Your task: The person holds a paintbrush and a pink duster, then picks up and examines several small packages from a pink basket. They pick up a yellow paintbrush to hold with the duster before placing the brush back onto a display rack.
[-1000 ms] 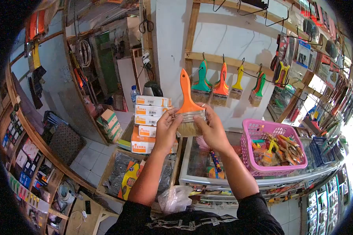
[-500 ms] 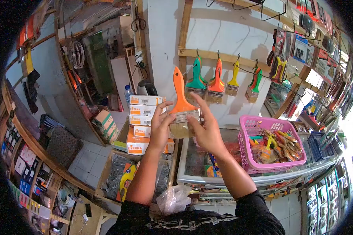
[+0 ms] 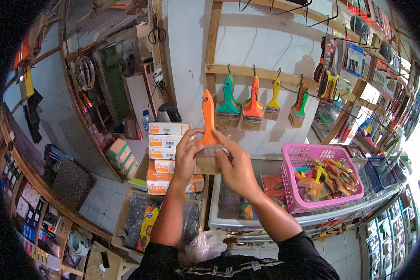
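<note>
Orange-handled flat bristle paintbrush, unhung, pinched between half-curled left hand and right hand; green, orange and yellow plastic-handled brushes hang beyond.

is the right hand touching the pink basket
Apart. The head view shows the right hand on the orange brush, with counter glass visible between hand and basket.

An orange-handled paintbrush stands upright, bristles down, between the hands.
</note>
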Action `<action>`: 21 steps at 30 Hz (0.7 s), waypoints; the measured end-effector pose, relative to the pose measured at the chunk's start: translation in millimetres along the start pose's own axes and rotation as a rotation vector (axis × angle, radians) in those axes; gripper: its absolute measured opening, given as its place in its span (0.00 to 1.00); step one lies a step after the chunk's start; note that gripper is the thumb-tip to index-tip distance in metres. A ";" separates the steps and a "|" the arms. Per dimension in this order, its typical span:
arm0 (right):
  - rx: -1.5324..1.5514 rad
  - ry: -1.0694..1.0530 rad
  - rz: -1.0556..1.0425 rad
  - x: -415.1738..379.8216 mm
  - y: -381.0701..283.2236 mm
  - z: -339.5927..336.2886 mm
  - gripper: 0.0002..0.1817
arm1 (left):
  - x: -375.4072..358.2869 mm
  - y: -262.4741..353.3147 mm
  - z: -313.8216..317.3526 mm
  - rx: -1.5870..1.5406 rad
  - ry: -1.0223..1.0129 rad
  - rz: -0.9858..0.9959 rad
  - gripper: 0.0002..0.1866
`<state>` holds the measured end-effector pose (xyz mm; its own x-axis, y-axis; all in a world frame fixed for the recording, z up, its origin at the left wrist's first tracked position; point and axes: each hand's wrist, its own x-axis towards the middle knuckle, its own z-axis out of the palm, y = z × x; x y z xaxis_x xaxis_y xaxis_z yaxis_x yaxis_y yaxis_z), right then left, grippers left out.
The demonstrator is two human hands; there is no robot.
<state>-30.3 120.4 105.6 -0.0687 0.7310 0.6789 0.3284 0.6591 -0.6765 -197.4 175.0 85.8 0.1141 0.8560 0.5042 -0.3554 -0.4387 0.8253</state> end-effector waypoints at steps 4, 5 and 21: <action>-0.017 0.052 -0.097 0.7 0.3 4.2 0.27 | 1.6 -2.6 -3.6 -0.042 -0.042 0.030 0.25; -0.028 0.069 -0.129 2.2 1.9 5.1 0.28 | 3.6 -1.5 -6.0 0.007 -0.059 0.020 0.25; -0.303 0.185 -0.090 44.7 107.1 23.3 0.42 | 88.4 -73.4 -10.3 0.419 -0.108 0.099 0.21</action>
<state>-20.2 227.8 56.8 0.0526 0.6099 0.7908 0.5948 0.6169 -0.5154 -170.8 285.7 67.2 0.2025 0.7804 0.5916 0.0346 -0.6095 0.7921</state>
